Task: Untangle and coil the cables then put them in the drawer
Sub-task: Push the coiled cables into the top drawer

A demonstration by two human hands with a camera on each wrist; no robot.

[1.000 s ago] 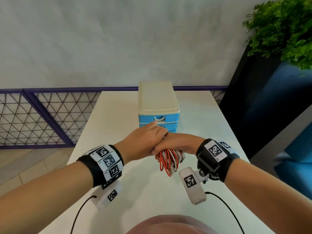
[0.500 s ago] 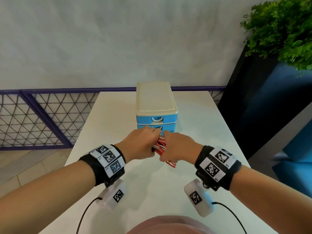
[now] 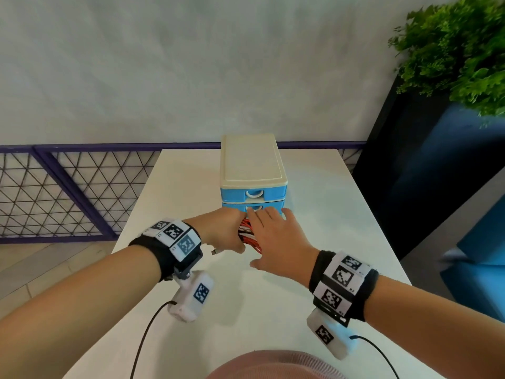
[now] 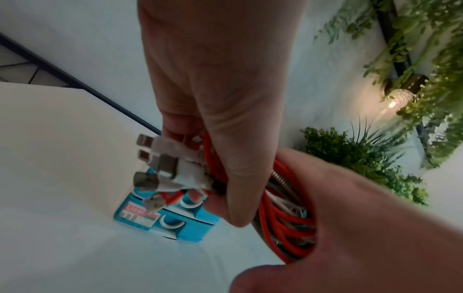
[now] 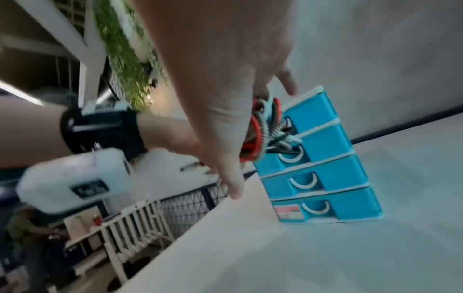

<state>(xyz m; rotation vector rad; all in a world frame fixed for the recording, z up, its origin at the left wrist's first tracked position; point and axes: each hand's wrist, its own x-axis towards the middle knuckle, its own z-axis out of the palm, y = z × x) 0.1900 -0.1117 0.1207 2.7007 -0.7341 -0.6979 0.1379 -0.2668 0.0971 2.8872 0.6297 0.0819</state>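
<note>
Right hand [image 3: 276, 239] has let go, fingers now spread; left hand [image 3: 224, 231] grips cables [image 3: 247, 232] just before drawers [image 3: 254, 192].

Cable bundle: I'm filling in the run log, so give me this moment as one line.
left hand: grips cable bundle | right hand: open, reaching toward drawer unit | drawers: all closed | bundle: not stowed

The head view is bright and evenly lit, with soft shadows on the white table [image 3: 314, 187] and wide-angle bending at the edges. Both wrist views are dimmer and motion-blurred; a lamp [image 4: 398, 97] glows, perhaps glaring slightly.
</note>
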